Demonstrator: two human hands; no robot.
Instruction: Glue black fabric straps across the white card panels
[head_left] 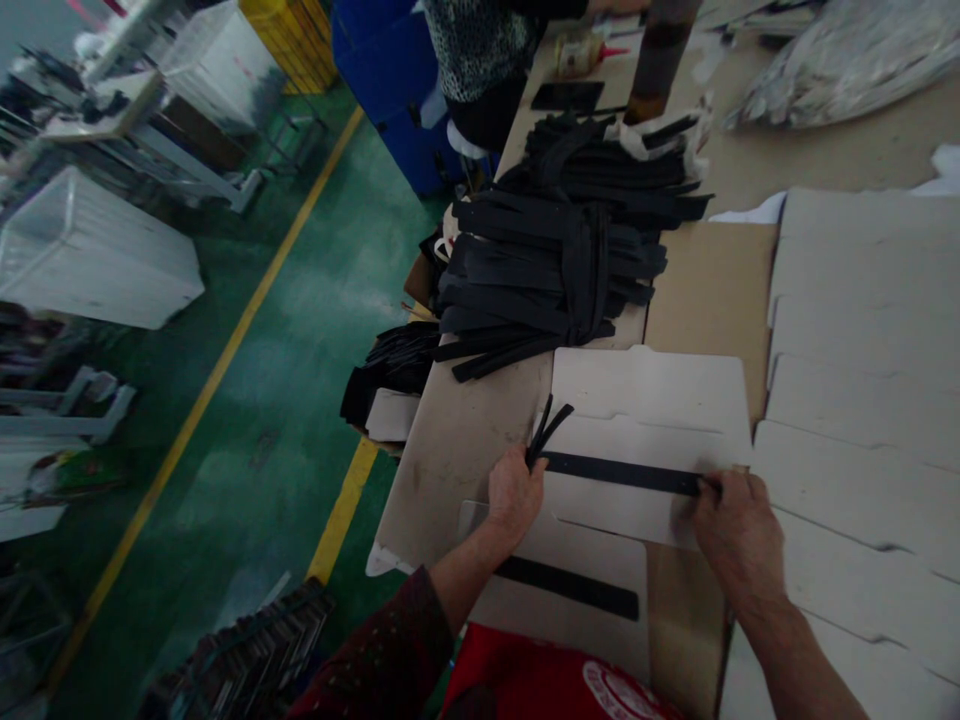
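A flat black strip (622,472) lies stretched across a pale board (600,510) on the table. My left hand (516,492) is closed at the strip's left end, and more narrow black strips (551,430) stick up from its fingers. At the other end, my right hand (739,535) pinches the strip close to the board's right edge. Nearer my body, a second pale board (555,625) carries another black strip (577,588) lying flat. Another pale board (652,385) overlaps behind the one under my hands.
Tied bundles of black strips (555,260) lie farther up the table. Rows of overlapping pale boards (855,400) cover the right side. A plastic bag (862,60), a glue bottle (577,55) and a seated person (480,60) are beyond. A box of black pieces (397,360) stands left of the table.
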